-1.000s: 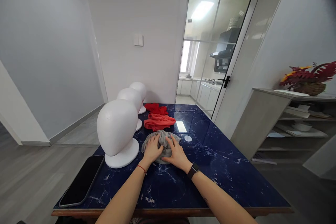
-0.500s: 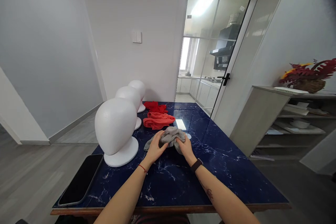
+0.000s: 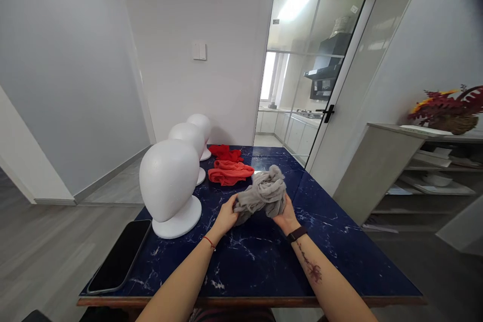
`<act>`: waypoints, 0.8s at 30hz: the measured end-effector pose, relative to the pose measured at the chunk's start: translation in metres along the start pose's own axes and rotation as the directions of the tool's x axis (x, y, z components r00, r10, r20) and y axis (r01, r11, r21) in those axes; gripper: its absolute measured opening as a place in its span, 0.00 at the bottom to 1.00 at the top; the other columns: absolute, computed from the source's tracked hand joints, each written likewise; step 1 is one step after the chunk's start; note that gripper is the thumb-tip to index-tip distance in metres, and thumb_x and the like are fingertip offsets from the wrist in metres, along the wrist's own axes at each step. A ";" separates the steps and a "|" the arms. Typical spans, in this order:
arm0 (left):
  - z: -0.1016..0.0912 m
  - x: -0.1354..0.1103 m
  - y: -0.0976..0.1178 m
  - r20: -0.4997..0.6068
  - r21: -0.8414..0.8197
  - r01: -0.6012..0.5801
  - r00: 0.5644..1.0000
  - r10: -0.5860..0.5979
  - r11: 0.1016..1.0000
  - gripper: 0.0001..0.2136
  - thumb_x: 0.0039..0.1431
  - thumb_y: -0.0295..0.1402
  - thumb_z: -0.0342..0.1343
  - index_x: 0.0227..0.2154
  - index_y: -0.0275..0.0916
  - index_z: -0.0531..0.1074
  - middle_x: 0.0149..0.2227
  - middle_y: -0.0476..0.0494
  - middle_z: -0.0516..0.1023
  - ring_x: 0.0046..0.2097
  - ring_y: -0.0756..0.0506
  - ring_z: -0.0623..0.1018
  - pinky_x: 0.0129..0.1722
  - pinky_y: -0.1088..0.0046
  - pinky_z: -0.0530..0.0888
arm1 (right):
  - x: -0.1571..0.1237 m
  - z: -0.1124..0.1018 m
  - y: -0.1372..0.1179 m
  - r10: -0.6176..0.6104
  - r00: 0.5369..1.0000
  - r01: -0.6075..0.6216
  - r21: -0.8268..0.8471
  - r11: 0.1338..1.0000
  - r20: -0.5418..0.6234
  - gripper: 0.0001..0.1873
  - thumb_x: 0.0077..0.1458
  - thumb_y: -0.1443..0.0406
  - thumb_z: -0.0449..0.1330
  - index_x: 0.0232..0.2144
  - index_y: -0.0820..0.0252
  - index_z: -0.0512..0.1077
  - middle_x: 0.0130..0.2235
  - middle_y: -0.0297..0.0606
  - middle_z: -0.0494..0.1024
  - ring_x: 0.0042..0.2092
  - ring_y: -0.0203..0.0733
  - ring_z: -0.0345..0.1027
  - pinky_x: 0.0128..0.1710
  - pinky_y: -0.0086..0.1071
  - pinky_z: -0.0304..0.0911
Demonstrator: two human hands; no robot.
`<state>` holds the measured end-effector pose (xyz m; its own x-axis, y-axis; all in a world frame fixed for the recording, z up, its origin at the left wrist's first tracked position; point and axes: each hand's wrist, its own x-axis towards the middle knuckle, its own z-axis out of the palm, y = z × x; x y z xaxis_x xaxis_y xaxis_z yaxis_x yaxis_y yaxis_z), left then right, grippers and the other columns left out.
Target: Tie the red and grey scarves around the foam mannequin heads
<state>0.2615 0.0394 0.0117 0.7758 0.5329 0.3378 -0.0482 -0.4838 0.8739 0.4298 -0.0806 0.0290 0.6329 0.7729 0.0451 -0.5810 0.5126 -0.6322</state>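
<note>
Hands [image 3: 227,215] [image 3: 287,216] hold grey cloth [image 3: 262,192]; foliage [image 3: 437,104] in basket [image 3: 464,125].

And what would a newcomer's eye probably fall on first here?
Probably the three white head forms, standing in a row on the left side of the dark blue table. Next, perhaps, the two red cloths to their right, and the grey cloth held between the left hand and right hand.

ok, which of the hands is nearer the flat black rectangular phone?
Left. Left hand is right of the phone, holding the left end of the crumpled grey fabric; right hand is farther right, holding its right side.
</note>
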 end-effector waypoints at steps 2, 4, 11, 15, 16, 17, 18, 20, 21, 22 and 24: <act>0.000 0.001 -0.003 -0.066 0.013 0.045 0.997 -0.044 0.999 0.25 0.50 0.28 0.54 0.53 0.39 0.63 0.46 0.41 0.75 0.45 0.46 0.75 0.44 0.66 0.72 | 0.006 -0.004 -0.017 -0.165 0.982 0.151 -0.143 0.978 -0.097 0.18 0.54 0.52 0.51 0.40 0.55 0.72 0.36 0.34 0.79 0.39 0.39 0.73 0.44 0.35 0.67; 0.000 0.000 -0.004 -0.109 0.038 0.057 0.993 -0.053 0.998 0.26 0.49 0.29 0.55 0.53 0.38 0.62 0.49 0.38 0.72 0.46 0.45 0.74 0.38 0.68 0.74 | 0.011 -0.011 -0.035 -0.385 0.907 0.297 -0.390 0.871 -0.168 0.25 0.54 0.49 0.46 0.44 0.56 0.70 0.41 0.38 0.78 0.42 0.40 0.72 0.46 0.37 0.66; -0.004 0.001 0.012 -0.279 0.128 0.059 0.960 -0.021 0.990 0.15 0.51 0.26 0.49 0.43 0.38 0.70 0.44 0.41 0.74 0.43 0.45 0.74 0.41 0.64 0.72 | 0.006 -0.035 -0.038 -0.580 0.794 -0.167 -0.983 0.082 -0.183 0.32 0.46 0.54 0.58 0.53 0.60 0.64 0.50 0.52 0.70 0.53 0.58 0.62 0.51 0.49 0.57; -0.025 -0.022 0.021 -0.305 0.095 0.127 0.948 -0.092 0.987 0.11 0.51 0.31 0.50 0.37 0.37 0.71 0.40 0.40 0.76 0.41 0.43 0.76 0.41 0.63 0.72 | 0.000 -0.030 -0.013 -0.477 0.875 -0.276 -0.895 -0.351 -0.083 0.38 0.48 0.51 0.58 0.60 0.54 0.55 0.60 0.53 0.55 0.61 0.62 0.47 0.53 0.56 0.51; -0.033 -0.036 0.022 -0.300 0.091 0.142 0.948 -0.108 0.986 0.09 0.50 0.33 0.52 0.34 0.37 0.72 0.37 0.41 0.76 0.39 0.43 0.76 0.41 0.64 0.72 | -0.001 -0.028 -0.008 -0.464 0.884 -0.257 -0.886 -0.387 -0.054 0.40 0.49 0.49 0.57 0.61 0.53 0.53 0.61 0.53 0.53 0.63 0.62 0.44 0.54 0.58 0.49; -0.041 -0.052 0.022 -0.294 0.083 0.166 0.946 -0.135 0.983 0.08 0.51 0.35 0.52 0.32 0.38 0.71 0.35 0.43 0.76 0.38 0.44 0.76 0.40 0.64 0.72 | -0.002 -0.025 -0.004 -0.447 0.894 -0.230 -0.882 -0.411 -0.025 0.40 0.49 0.47 0.56 0.62 0.52 0.51 0.62 0.52 0.51 0.63 0.63 0.41 0.54 0.60 0.48; -0.048 -0.069 0.021 -0.345 0.094 0.205 0.925 -0.162 0.974 0.08 0.51 0.37 0.52 0.28 0.39 0.70 0.31 0.45 0.75 0.36 0.44 0.75 0.39 0.65 0.72 | -0.003 -0.023 0.000 -0.427 0.904 -0.201 -0.880 -0.430 0.003 0.41 0.49 0.45 0.55 0.62 0.51 0.50 0.63 0.51 0.49 0.64 0.64 0.38 0.53 0.62 0.46; -0.062 -0.104 0.019 -0.560 0.176 0.329 0.808 -0.180 0.928 0.09 0.52 0.41 0.52 0.27 0.39 0.66 0.28 0.47 0.70 0.32 0.45 0.73 0.37 0.64 0.71 | -0.005 -0.019 0.006 -0.378 0.924 -0.141 -0.872 -0.469 0.054 0.43 0.48 0.43 0.54 0.62 0.48 0.48 0.64 0.50 0.46 0.64 0.66 0.34 0.52 0.66 0.44; -0.068 -0.119 0.018 -0.662 0.205 0.401 0.729 -0.175 0.893 0.10 0.51 0.41 0.53 0.28 0.39 0.65 0.30 0.47 0.68 0.32 0.45 0.72 0.37 0.63 0.71 | -0.006 -0.017 0.010 -0.344 0.936 -0.110 -0.863 -0.492 0.076 0.44 0.48 0.42 0.54 0.62 0.47 0.48 0.65 0.50 0.44 0.65 0.67 0.32 0.52 0.68 0.43; -0.073 -0.130 0.017 -0.747 0.212 0.464 0.645 -0.163 0.860 0.12 0.50 0.42 0.54 0.31 0.39 0.65 0.33 0.46 0.67 0.32 0.45 0.72 0.37 0.62 0.71 | -0.007 -0.016 0.013 -0.304 0.948 -0.082 -0.854 -0.514 0.091 0.43 0.47 0.42 0.55 0.62 0.47 0.49 0.65 0.50 0.43 0.65 0.68 0.30 0.51 0.69 0.43; -0.083 -0.140 0.016 -0.842 0.248 0.516 0.533 -0.081 0.820 0.19 0.47 0.43 0.57 0.39 0.37 0.63 0.40 0.42 0.66 0.39 0.42 0.72 0.41 0.59 0.71 | -0.008 -0.016 0.018 -0.240 0.966 -0.051 -0.836 -0.546 0.097 0.41 0.48 0.42 0.55 0.61 0.47 0.53 0.65 0.50 0.43 0.65 0.69 0.29 0.50 0.70 0.42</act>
<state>0.0998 0.0146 0.0077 -0.1123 0.9079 0.4040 0.5174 -0.2937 0.8038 0.4221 -0.0839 0.0050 0.7010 0.6599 0.2703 0.7125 -0.6323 -0.3042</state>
